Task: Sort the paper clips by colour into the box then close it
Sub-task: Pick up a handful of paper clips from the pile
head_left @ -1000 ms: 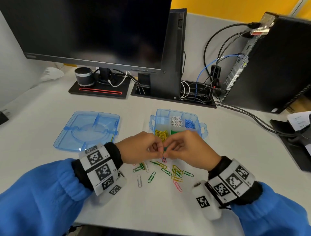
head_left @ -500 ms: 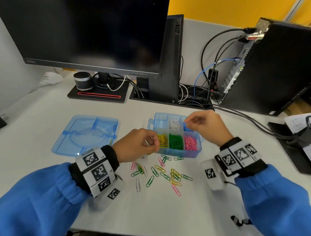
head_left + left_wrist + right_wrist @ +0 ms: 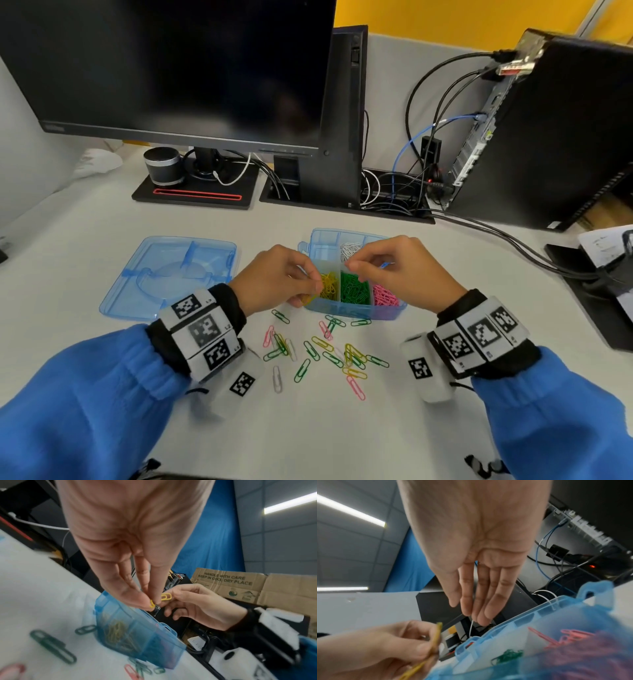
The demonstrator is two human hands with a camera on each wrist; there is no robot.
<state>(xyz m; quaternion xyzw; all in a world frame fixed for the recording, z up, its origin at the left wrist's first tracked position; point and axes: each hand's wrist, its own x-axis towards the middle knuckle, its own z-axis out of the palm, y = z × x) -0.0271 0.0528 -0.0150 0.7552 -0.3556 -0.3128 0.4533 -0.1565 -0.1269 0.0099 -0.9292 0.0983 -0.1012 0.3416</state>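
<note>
A clear blue compartment box (image 3: 356,312) stands open at mid-table with yellow, green and pink clips in its front cells and white and blue ones behind. My left hand (image 3: 317,287) hovers at the box's left front corner over the yellow cell and pinches yellow paper clips (image 3: 166,597) between thumb and fingertips. My right hand (image 3: 351,266) hangs above the green cell. Its fingers (image 3: 485,601) are nearly straight and I see nothing in them. Several loose clips (image 3: 325,349) in green, yellow, pink and white lie in front of the box.
The box's blue lid (image 3: 171,274) lies flat to the left. A monitor (image 3: 178,68) on its stand, a small speaker (image 3: 161,167), a computer tower (image 3: 555,130) and trailing cables (image 3: 507,243) fill the back and right of the desk.
My right hand has come back from the blue cell at the rear right to above the green cell. My left hand has moved forward to the yellow cell with its clips.
</note>
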